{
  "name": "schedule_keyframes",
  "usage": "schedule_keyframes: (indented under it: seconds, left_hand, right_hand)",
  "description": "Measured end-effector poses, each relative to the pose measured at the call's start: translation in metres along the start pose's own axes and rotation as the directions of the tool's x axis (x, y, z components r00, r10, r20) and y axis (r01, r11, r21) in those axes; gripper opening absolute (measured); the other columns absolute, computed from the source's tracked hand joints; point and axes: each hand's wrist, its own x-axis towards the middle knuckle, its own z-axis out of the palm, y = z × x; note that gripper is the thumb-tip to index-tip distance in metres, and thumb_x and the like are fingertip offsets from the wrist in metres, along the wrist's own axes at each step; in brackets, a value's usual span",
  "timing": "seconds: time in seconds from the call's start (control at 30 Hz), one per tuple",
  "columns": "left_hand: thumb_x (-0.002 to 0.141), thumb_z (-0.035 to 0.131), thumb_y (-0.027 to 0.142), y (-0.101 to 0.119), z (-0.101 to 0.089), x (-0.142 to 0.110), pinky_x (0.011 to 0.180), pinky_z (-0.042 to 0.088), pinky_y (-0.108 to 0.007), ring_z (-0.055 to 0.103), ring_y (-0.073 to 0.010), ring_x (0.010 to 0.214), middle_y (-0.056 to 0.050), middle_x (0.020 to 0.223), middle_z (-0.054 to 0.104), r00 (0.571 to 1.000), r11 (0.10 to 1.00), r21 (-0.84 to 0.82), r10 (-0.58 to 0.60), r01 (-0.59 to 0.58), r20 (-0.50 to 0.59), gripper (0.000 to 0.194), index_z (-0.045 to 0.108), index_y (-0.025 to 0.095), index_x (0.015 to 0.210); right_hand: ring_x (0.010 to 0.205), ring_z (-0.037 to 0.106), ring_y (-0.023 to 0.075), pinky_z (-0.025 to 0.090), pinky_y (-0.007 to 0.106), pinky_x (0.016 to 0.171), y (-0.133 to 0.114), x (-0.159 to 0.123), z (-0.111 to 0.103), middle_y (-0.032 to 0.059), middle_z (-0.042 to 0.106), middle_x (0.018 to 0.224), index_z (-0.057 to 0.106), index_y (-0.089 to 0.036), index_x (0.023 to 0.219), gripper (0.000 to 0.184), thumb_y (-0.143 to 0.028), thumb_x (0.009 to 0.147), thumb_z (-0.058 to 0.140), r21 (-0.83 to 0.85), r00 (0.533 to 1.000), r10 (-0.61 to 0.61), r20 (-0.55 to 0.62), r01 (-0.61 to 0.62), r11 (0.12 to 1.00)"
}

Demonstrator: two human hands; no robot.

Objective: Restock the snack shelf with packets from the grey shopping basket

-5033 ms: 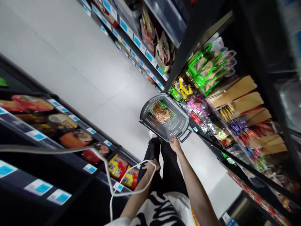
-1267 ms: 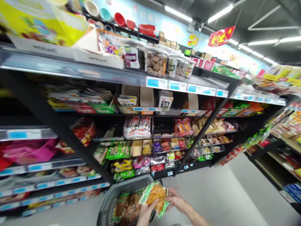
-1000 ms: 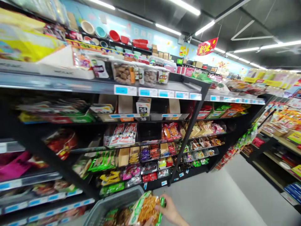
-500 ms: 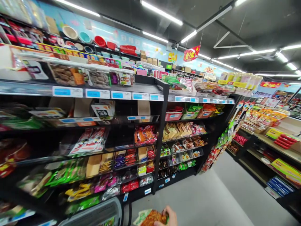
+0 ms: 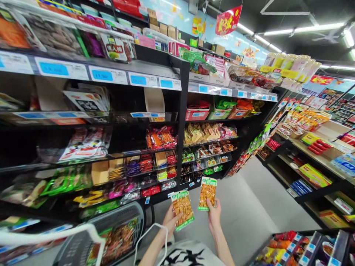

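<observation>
My left hand (image 5: pixel 171 218) grips a green-topped snack packet (image 5: pixel 182 208) with orange-brown food showing through its clear front. A similar packet (image 5: pixel 207 191), held slightly higher and farther off, is pinched in my right hand (image 5: pixel 214 213). The two packets are apart, their printed fronts turned toward me. Below and left stands a grey shopping basket (image 5: pixel 136 211) with several snack packets (image 5: pixel 119 238) inside. A white cable (image 5: pixel 151 226) crosses near my left forearm.
Black shelves (image 5: pixel 181 96) full of packaged snacks stand in front of me. Hanging packets (image 5: pixel 251 149) line the shelf end. Across the grey aisle floor (image 5: pixel 249 199) is another shelf unit (image 5: pixel 280 164). A low display (image 5: pixel 294 251) stands at bottom right.
The view has tilted down and closer to the shelves. Both hands and two packets now show fully, where earlier one hand with a packet showed at the bottom edge.
</observation>
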Motion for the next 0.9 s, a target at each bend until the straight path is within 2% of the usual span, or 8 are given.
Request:
schedule_keyframes:
  seconds: [0.1, 0.2, 0.3, 0.47, 0.6, 0.7, 0.83, 0.9]
  left_hand:
    - [0.049, 0.096, 0.034, 0.009, -0.004, 0.019, 0.102, 0.056, -0.050, 0.072, -0.0368, 0.112, -0.013, 0.115, 0.077, 0.998, 0.999, 0.010, 0.047, -0.047, 0.035, 0.094, 0.058, 0.022, 0.134]
    - [0.051, 0.096, 0.037, 0.009, -0.015, 0.037, 0.095, 0.059, -0.051, 0.074, -0.0375, 0.105, -0.014, 0.109, 0.078, 0.998, 0.998, 0.037, 0.055, -0.056, 0.016, 0.093, 0.057, 0.019, 0.133]
    - [0.054, 0.095, 0.041, 0.008, -0.030, 0.051, 0.090, 0.060, -0.051, 0.075, -0.0375, 0.100, -0.016, 0.106, 0.078, 0.998, 0.996, 0.074, 0.057, -0.057, -0.006, 0.093, 0.054, 0.018, 0.134]
    - [0.060, 0.092, 0.042, 0.019, -0.045, 0.058, 0.088, 0.061, -0.049, 0.076, -0.0349, 0.099, -0.014, 0.108, 0.077, 0.999, 0.989, 0.144, 0.041, -0.041, 0.004, 0.096, 0.046, 0.018, 0.142]
    - [0.068, 0.086, 0.039, 0.027, -0.042, 0.064, 0.080, 0.062, -0.045, 0.076, -0.0308, 0.087, -0.012, 0.101, 0.078, 0.998, 0.966, 0.253, 0.057, -0.063, 0.029, 0.101, 0.034, 0.019, 0.152]
    - [0.072, 0.082, 0.035, 0.027, -0.035, 0.071, 0.076, 0.062, -0.042, 0.076, -0.0278, 0.081, -0.011, 0.099, 0.078, 0.996, 0.939, 0.330, 0.092, -0.092, 0.018, 0.100, 0.031, 0.018, 0.155]
    - [0.075, 0.080, 0.032, 0.022, -0.029, 0.076, 0.086, 0.062, -0.044, 0.076, -0.0284, 0.093, -0.012, 0.110, 0.076, 0.993, 0.950, 0.291, 0.116, -0.117, 0.020, 0.100, 0.026, 0.022, 0.158]
    - [0.076, 0.080, 0.031, 0.021, -0.030, 0.076, 0.092, 0.060, -0.047, 0.074, -0.0292, 0.100, -0.013, 0.117, 0.074, 0.992, 0.948, 0.292, 0.121, -0.123, 0.022, 0.097, 0.030, 0.023, 0.158]
  right_hand:
    - [0.079, 0.073, 0.0209, 0.057, 0.028, 0.066, 0.003, 0.007, 0.004, 0.0079, 0.075, 0.102, 0.064, -0.019, 0.101, 0.060, -0.041, 0.055, 0.095, 0.035, 1.000, 0.023, -0.021, -0.022, 0.999]
    - [0.084, 0.074, 0.0233, 0.059, 0.031, 0.070, 0.018, 0.010, 0.010, 0.0121, 0.076, 0.107, 0.070, -0.015, 0.102, 0.056, -0.042, 0.058, 0.094, 0.010, 0.999, 0.035, 0.004, -0.035, 0.999]
    - [0.087, 0.074, 0.0242, 0.060, 0.033, 0.074, 0.034, 0.008, 0.019, 0.0115, 0.076, 0.105, 0.071, -0.015, 0.101, 0.054, -0.042, 0.061, 0.094, 0.016, 0.999, 0.045, 0.022, -0.046, 0.999]
    - [0.090, 0.073, 0.0238, 0.059, 0.034, 0.078, 0.047, -0.001, 0.039, 0.0098, 0.076, 0.107, 0.071, -0.017, 0.100, 0.054, -0.043, 0.060, 0.094, 0.007, 0.995, 0.101, -0.021, -0.101, 0.995]
    - [0.085, 0.073, 0.0216, 0.058, 0.033, 0.077, 0.053, -0.005, 0.052, 0.0078, 0.077, 0.102, 0.069, -0.017, 0.097, 0.049, -0.043, 0.062, 0.092, -0.011, 0.995, 0.101, -0.019, -0.101, 0.995]
    - [0.082, 0.072, 0.0207, 0.057, 0.031, 0.073, 0.057, -0.004, 0.054, 0.0072, 0.077, 0.100, 0.069, -0.018, 0.096, 0.046, -0.043, 0.063, 0.091, -0.048, 0.995, 0.098, -0.019, -0.099, 0.994]
    - [0.082, 0.072, 0.0211, 0.055, 0.029, 0.069, 0.058, 0.001, 0.048, 0.0079, 0.077, 0.099, 0.068, -0.019, 0.095, 0.044, -0.043, 0.065, 0.089, -0.103, 0.995, 0.096, -0.010, -0.097, 0.990]
    - [0.076, 0.070, 0.0195, 0.053, 0.026, 0.064, 0.057, 0.006, 0.044, 0.0071, 0.076, 0.092, 0.067, -0.018, 0.094, 0.045, -0.044, 0.064, 0.088, -0.132, 0.995, 0.092, -0.025, -0.095, 0.987]
